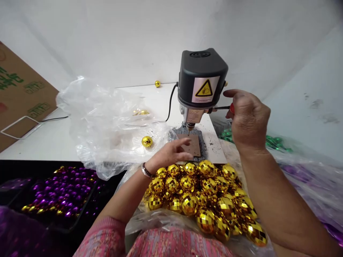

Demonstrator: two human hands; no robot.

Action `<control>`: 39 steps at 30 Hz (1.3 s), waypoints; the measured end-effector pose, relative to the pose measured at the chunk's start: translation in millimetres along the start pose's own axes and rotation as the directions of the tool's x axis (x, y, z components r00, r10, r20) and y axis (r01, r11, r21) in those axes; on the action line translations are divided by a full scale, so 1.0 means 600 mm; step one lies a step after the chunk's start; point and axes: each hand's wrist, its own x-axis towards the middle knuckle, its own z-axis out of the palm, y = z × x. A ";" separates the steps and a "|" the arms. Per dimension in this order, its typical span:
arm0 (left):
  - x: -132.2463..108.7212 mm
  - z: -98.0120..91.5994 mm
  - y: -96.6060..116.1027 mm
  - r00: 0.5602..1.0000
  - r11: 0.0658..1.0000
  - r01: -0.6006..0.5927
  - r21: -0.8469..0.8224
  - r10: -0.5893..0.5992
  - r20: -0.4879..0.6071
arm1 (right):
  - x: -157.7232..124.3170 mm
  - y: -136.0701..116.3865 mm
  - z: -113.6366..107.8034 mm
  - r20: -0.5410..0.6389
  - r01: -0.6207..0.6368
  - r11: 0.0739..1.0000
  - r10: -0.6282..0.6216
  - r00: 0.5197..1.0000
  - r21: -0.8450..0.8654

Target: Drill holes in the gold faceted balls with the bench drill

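Observation:
A small black-topped drill press [201, 80] stands on a white table [53, 141]. My right hand [248, 117] is closed on its feed lever, whose red knob [232, 107] shows beside my fingers. My left hand [171, 153] hovers just before the press's brown base plate [193, 144], fingers loosely extended toward the bit, holding nothing I can see. Below my hands lies a heap of gold faceted balls [203, 196] on clear plastic. A silver bracelet [146, 170] circles my left wrist.
A crumpled clear plastic bag [107, 125] holds one gold ball [147, 141]. Another gold ball [157, 84] sits at the table's back. Purple balls [61, 191] fill a tray at left, green ones [270, 142] lie right. A cardboard box [21, 94] leans far left.

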 end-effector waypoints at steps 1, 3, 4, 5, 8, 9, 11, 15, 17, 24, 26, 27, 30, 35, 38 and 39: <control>-0.003 -0.015 -0.009 0.991 0.991 0.030 0.129 -0.012 -0.135 | -0.001 0.000 -0.001 -0.001 -0.010 1.000 0.010 1.000 0.001; -0.008 -0.052 -0.039 0.912 0.890 0.225 0.395 -0.050 -0.408 | -0.002 0.000 -0.002 -0.001 -0.022 1.000 0.022 1.000 0.016; -0.010 -0.072 -0.058 0.859 0.807 0.352 0.475 -0.076 -0.507 | -0.003 0.001 -0.001 -0.002 -0.022 0.999 0.023 1.000 0.025; -0.012 -0.090 -0.077 0.817 0.722 0.460 0.517 -0.116 -0.565 | -0.003 0.001 -0.001 -0.007 -0.021 0.999 0.021 1.000 0.034; -0.015 -0.124 -0.128 0.795 0.597 0.586 0.548 -0.296 -0.529 | -0.007 0.002 0.001 -0.014 -0.034 0.998 0.034 0.999 0.046; -0.015 -0.128 -0.139 0.801 0.600 0.588 0.543 -0.340 -0.492 | -0.009 0.002 0.001 -0.019 -0.043 0.998 0.043 0.999 0.043; -0.018 -0.128 -0.148 0.808 0.633 0.581 0.511 -0.373 -0.456 | -0.012 0.001 -0.001 -0.028 -0.055 0.998 0.056 0.998 0.028; -0.026 -0.116 -0.118 0.836 0.870 0.437 0.230 -0.298 -0.461 | -0.016 0.004 -0.003 -0.028 -0.030 1.000 0.030 0.999 -0.002; -0.024 -0.108 -0.090 0.884 0.960 0.260 -0.108 -0.281 -0.374 | -0.016 0.005 -0.003 -0.024 -0.010 1.000 0.010 1.000 0.002; 0.036 -0.057 -0.059 0.919 0.712 0.218 -0.668 -0.380 -0.105 | -0.017 -0.001 -0.005 0.012 0.018 1.000 -0.018 1.000 -0.013; 0.055 -0.041 -0.066 0.895 0.702 0.247 -0.668 -0.429 -0.120 | -0.017 -0.001 -0.007 0.032 0.030 0.999 -0.028 0.999 -0.044; 0.063 -0.034 -0.070 0.887 0.719 0.240 -0.652 -0.435 -0.154 | -0.017 0.000 -0.008 0.039 0.039 0.998 -0.037 0.999 -0.052; 0.083 -0.018 -0.080 0.905 0.824 0.154 -0.546 -0.339 -0.256 | -0.017 0.002 -0.010 0.048 0.050 0.997 -0.047 0.998 -0.056; 0.098 -0.005 -0.099 0.934 0.945 0.122 -0.305 -0.214 -0.288 | -0.017 0.003 -0.010 0.073 0.050 0.997 -0.046 0.996 -0.060; 0.100 0.002 -0.108 0.918 0.983 0.134 -0.128 -0.172 -0.358 | -0.018 0.002 -0.011 0.079 0.052 0.996 -0.046 0.996 -0.074; 0.100 0.004 -0.111 0.918 0.988 0.133 -0.082 -0.154 -0.365 | -0.019 0.002 -0.011 0.080 0.043 0.996 -0.037 0.996 -0.081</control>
